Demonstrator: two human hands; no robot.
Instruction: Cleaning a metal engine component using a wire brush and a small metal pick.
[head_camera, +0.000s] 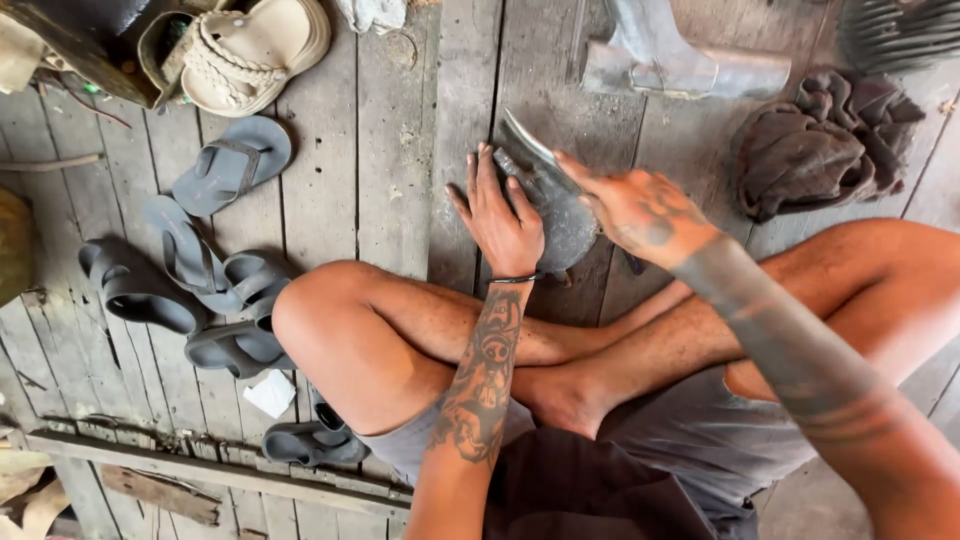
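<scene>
Grey metal part (553, 205) on plank floor (390, 150); left hand (500, 215) flat on it, fingers spread; right hand (630, 205) blurred, grip unclear.

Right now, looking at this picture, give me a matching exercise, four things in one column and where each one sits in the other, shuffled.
Things:
1. left hand
2. beige sandal
3. dark crumpled cloth
4. grey flip-flops

Places:
A. upper right, on the planks
B. left of the bent knee
C. pressed flat on the dark metal piece
D. top left corner

Pairs: 1-C, 2-D, 3-A, 4-B
</scene>
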